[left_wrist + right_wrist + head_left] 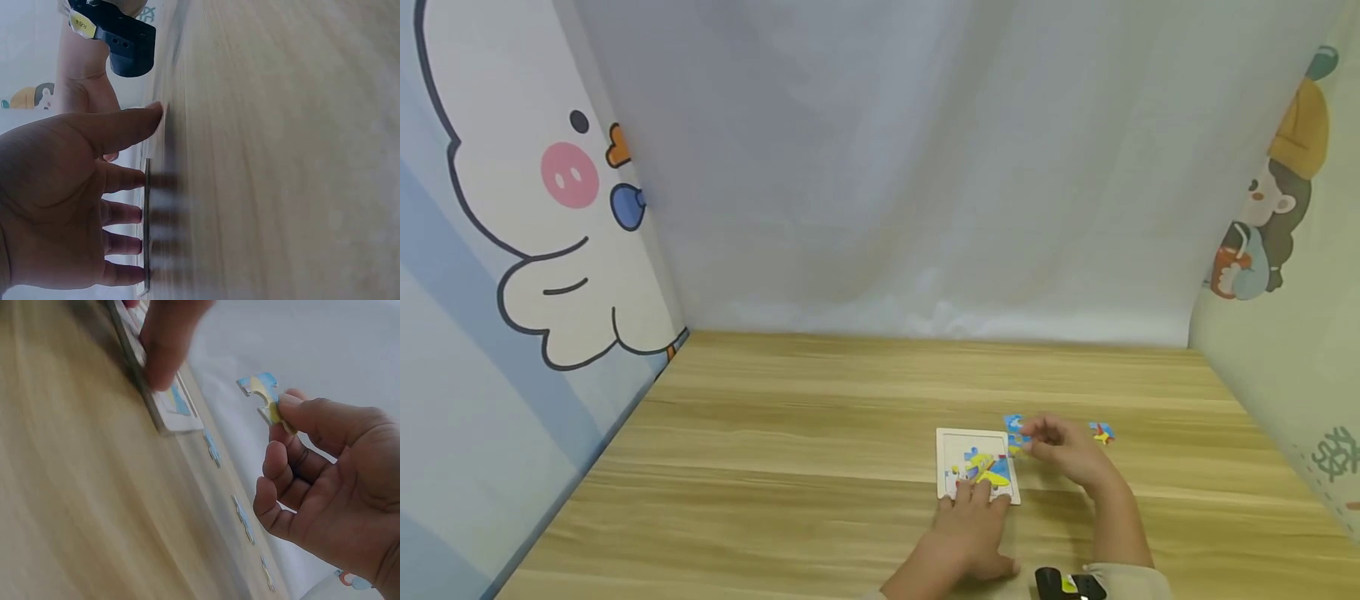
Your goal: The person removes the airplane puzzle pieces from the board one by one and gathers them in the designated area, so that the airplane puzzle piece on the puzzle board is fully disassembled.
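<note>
My right hand pinches a blue and yellow jigsaw piece between thumb and index finger, raised off the table in the right wrist view. Below it, the other fingers curl loosely. Pale-rimmed, the square puzzle board lies flat on the table, with yellow and blue pieces in it forming part of a picture. Fingers nearly straight, my left hand rests its fingertips on the board's near edge, thumb spread to the side. That board shows edge-on in the left wrist view, under the fingertips.
Loose blue pieces lie on the wooden table: one by the board's far right corner, another beyond my right hand. Several show in a row in the right wrist view. A black wrist camera sits on the right wrist. A pale curtain hangs behind.
</note>
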`<state>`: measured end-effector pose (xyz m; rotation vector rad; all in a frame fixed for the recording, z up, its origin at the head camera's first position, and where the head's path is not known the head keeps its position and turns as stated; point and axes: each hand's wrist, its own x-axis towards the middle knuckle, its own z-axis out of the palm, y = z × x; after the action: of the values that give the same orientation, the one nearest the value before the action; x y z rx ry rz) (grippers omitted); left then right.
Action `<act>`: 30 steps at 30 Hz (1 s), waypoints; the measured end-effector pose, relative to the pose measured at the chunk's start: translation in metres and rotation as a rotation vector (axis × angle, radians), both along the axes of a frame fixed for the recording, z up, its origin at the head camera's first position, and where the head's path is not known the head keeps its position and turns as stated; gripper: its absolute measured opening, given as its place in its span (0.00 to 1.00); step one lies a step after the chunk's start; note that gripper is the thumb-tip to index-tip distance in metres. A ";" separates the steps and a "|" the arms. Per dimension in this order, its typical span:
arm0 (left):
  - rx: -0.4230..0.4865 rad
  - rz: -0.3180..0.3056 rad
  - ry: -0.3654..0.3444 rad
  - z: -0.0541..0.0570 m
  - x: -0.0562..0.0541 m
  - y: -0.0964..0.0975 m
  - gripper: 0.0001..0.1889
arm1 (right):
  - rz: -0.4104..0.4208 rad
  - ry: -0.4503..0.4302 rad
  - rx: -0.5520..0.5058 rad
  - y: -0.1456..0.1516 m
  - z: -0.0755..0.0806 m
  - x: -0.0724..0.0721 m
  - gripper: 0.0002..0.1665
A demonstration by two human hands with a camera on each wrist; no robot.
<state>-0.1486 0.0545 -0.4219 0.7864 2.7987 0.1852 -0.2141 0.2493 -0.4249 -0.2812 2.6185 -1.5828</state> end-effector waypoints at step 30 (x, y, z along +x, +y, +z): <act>-0.047 0.002 -0.012 -0.008 0.000 -0.003 0.41 | -0.102 -0.059 0.184 0.006 -0.013 -0.015 0.08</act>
<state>-0.1485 0.0519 -0.4294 0.7692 2.7815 0.1239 -0.2293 0.2553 -0.4376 -0.0896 2.7467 -1.3410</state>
